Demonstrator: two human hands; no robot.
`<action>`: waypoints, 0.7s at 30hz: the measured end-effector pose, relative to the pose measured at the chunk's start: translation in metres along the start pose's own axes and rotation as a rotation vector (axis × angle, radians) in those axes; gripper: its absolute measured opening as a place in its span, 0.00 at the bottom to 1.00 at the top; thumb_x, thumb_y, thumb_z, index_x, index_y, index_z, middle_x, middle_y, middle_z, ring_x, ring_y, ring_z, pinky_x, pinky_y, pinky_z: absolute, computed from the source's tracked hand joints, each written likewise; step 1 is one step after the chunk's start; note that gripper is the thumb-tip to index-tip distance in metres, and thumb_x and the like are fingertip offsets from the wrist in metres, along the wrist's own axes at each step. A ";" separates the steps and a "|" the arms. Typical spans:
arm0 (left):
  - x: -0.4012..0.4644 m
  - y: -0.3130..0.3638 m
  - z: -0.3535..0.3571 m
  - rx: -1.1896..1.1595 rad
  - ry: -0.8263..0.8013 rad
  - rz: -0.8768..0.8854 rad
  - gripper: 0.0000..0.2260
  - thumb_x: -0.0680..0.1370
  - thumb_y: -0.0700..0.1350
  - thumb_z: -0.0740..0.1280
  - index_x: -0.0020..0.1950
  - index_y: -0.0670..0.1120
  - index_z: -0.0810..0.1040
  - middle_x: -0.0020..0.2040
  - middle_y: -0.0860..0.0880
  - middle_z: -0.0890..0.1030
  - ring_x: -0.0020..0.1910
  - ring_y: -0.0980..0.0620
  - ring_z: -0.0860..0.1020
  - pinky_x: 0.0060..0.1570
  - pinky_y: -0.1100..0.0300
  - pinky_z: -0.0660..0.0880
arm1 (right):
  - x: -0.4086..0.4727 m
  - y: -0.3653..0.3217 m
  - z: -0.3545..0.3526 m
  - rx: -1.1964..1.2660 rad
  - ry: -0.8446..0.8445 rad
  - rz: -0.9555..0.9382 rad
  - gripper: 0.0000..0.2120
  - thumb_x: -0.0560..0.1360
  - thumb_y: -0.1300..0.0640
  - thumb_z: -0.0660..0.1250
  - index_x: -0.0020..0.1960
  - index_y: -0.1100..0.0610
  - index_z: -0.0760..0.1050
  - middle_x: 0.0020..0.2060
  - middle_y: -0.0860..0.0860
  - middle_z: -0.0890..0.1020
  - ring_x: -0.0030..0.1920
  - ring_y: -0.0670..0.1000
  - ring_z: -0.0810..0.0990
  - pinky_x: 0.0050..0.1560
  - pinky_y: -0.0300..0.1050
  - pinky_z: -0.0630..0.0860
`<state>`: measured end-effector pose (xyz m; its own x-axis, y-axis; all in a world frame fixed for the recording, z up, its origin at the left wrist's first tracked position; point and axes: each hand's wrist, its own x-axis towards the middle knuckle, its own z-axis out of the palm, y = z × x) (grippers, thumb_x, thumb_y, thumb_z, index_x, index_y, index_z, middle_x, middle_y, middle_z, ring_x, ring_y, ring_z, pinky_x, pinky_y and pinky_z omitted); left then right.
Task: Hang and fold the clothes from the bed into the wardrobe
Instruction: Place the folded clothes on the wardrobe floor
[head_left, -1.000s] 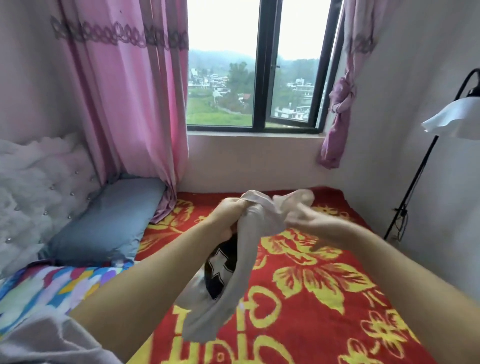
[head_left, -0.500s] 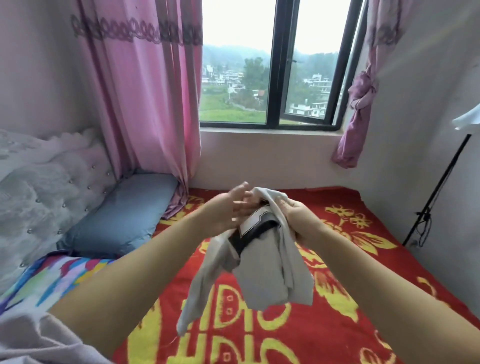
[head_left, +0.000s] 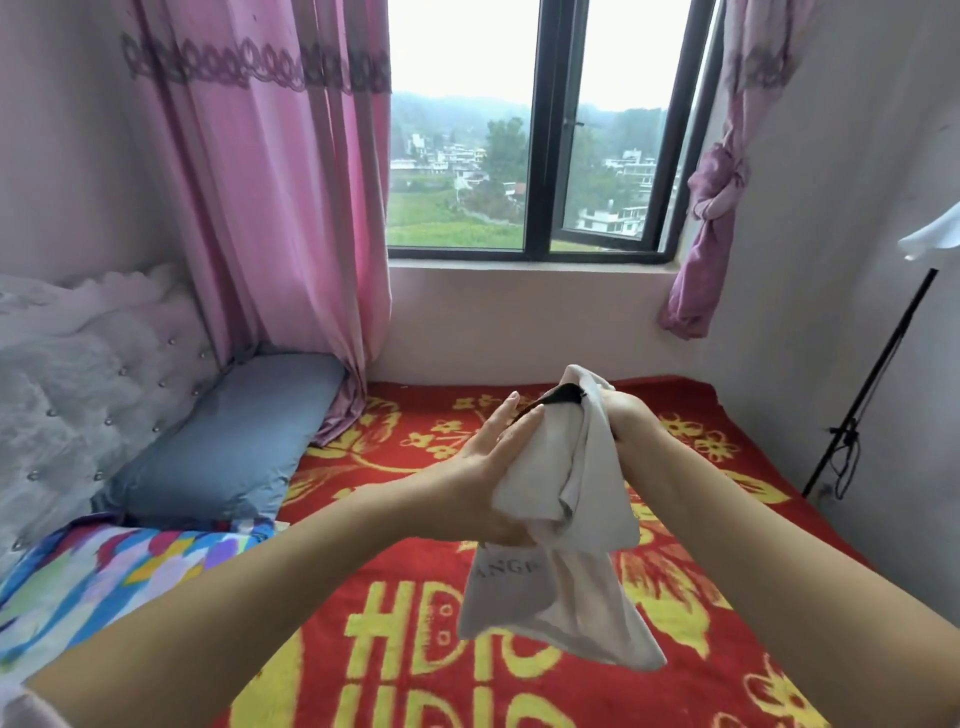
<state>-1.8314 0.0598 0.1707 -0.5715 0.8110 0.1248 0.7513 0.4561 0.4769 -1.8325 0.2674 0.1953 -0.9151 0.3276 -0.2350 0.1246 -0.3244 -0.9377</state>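
The bed (head_left: 701, 519) with its red blanket fills the floor below the window (head_left: 535, 156). Above it hangs a white garment (head_left: 582, 545), held up between both hands. The left hand (head_left: 483, 467) lies flat against it, fingers straight; the right hand (head_left: 623, 421) grips its top.

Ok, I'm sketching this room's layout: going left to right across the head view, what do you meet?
Padded headboard → blue pillow → pink curtain → window → tied curtain → lamp stand.
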 end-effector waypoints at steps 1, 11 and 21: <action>0.003 -0.002 0.003 0.009 0.095 0.048 0.45 0.73 0.48 0.73 0.74 0.66 0.41 0.78 0.54 0.37 0.73 0.60 0.49 0.68 0.60 0.62 | 0.005 0.000 -0.005 0.114 -0.008 -0.004 0.16 0.79 0.70 0.54 0.36 0.56 0.65 0.29 0.51 0.67 0.24 0.48 0.68 0.22 0.35 0.68; 0.057 0.012 -0.023 -0.754 0.628 -0.218 0.10 0.67 0.42 0.59 0.35 0.34 0.70 0.31 0.45 0.69 0.33 0.51 0.67 0.32 0.58 0.64 | -0.019 -0.008 -0.032 -0.613 -0.060 -0.195 0.20 0.79 0.46 0.63 0.67 0.53 0.68 0.59 0.51 0.76 0.58 0.50 0.75 0.56 0.47 0.71; 0.066 0.031 -0.043 -0.256 0.320 -0.153 0.06 0.74 0.41 0.70 0.37 0.47 0.79 0.33 0.53 0.77 0.36 0.55 0.73 0.38 0.61 0.70 | -0.050 -0.008 -0.013 -1.129 0.089 -0.660 0.13 0.77 0.61 0.59 0.34 0.59 0.64 0.27 0.49 0.69 0.30 0.51 0.67 0.29 0.43 0.58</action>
<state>-1.8599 0.1115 0.2313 -0.7740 0.5681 0.2797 0.5666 0.4240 0.7066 -1.7829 0.2652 0.2108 -0.9041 0.2089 0.3727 -0.0442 0.8219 -0.5679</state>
